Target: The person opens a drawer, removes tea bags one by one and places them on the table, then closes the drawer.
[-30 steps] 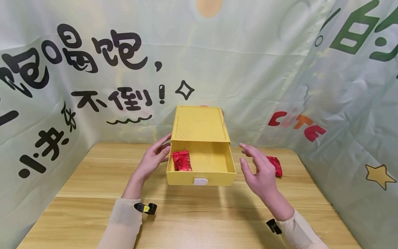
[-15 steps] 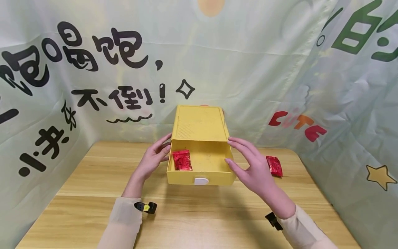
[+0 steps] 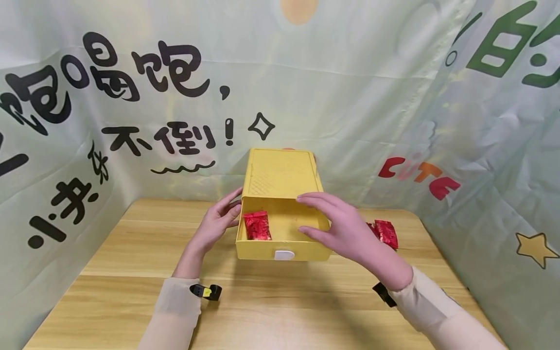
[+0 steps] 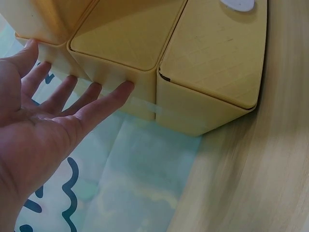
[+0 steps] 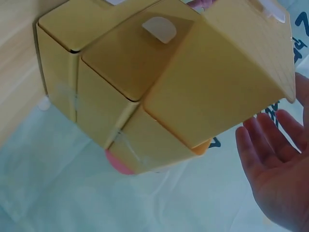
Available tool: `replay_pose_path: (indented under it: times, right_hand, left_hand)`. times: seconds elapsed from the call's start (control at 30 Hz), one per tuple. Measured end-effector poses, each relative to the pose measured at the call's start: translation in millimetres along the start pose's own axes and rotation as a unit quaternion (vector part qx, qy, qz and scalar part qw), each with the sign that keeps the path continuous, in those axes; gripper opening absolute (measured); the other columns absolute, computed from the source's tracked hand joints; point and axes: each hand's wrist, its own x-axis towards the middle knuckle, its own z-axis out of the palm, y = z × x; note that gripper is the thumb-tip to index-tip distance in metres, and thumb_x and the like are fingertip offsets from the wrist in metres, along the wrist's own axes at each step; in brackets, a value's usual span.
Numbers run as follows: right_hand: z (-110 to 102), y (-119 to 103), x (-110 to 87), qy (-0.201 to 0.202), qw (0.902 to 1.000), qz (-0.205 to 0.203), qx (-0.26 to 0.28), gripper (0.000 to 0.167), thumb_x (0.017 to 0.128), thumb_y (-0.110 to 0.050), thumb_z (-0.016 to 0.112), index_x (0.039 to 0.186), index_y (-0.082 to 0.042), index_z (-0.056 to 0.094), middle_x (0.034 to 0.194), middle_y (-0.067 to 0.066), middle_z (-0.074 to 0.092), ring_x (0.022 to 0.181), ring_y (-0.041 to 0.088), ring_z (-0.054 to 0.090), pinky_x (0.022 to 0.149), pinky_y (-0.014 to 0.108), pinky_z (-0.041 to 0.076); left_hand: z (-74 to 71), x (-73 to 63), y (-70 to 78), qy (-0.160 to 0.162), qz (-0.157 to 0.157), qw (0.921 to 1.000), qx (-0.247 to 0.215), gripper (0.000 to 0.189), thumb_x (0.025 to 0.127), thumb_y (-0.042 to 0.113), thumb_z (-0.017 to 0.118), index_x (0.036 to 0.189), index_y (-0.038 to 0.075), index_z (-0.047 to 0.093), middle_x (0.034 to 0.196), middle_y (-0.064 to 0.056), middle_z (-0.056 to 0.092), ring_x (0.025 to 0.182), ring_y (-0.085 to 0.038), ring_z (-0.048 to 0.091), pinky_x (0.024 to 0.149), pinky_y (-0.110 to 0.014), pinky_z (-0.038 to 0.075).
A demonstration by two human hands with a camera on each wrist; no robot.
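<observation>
A yellow drawer unit (image 3: pixel 284 172) stands upright near the back of the table, its top drawer (image 3: pixel 284 252) pulled out towards me. One red foil packet (image 3: pixel 257 225) lies in that drawer at the left. My left hand (image 3: pixel 213 224) rests with spread fingers against the unit's left side; in the left wrist view its fingertips (image 4: pixel 126 87) meet the stacked drawers' side. My right hand (image 3: pixel 345 228) reaches over the drawer's right wall, fingers extended and holding nothing. From the right wrist view this hand (image 5: pixel 277 164) appears beside the pulled-out drawer.
Red packets (image 3: pixel 387 234) lie on the wooden table (image 3: pixel 280 306) to the right, partly hidden behind my right hand. A printed cloth (image 3: pixel 350 97) hangs at the back and both sides. Lower drawers (image 4: pixel 212 53) with white pull tabs sit below the open one.
My right hand has moved left, from beside the unit to over the drawer's right side, uncovering more of the red packets on the table. The left hand stays in place.
</observation>
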Motion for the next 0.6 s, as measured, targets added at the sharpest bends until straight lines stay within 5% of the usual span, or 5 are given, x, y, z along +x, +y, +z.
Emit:
replay_pose_path:
  times: [0.3, 0.6]
  right_hand:
    - [-6.1, -8.5, 28.2, -0.164, 0.9862, 0.006, -0.018, 0.058, 0.084, -0.029, 0.090, 0.135, -0.010, 0.068, 0.134, 0.002, 0.067, 0.126, 0.023, 0.062, 0.104, 0.044, 0.054]
    - [0.9, -12.9, 55.3, -0.266, 0.9624, -0.031, -0.043, 0.059, 0.083, -0.022, 0.091, 0.136, -0.011, 0.068, 0.134, 0.003, 0.067, 0.125, 0.022, 0.063, 0.105, 0.041, 0.054]
  left_hand:
    - [-1.0, 0.1, -0.5, 0.001, -0.001, 1.0000, 0.001, 0.056, 0.109, 0.017, 0.057, 0.162, 0.015, 0.040, 0.160, -0.018, 0.044, 0.144, -0.036, 0.046, 0.102, -0.057, 0.053]
    - [-1.5, 0.5, -0.7, 0.001, -0.002, 1.0000, -0.001, 0.056, 0.109, 0.017, 0.057, 0.162, 0.016, 0.040, 0.160, -0.019, 0.044, 0.143, -0.036, 0.047, 0.103, -0.063, 0.050]
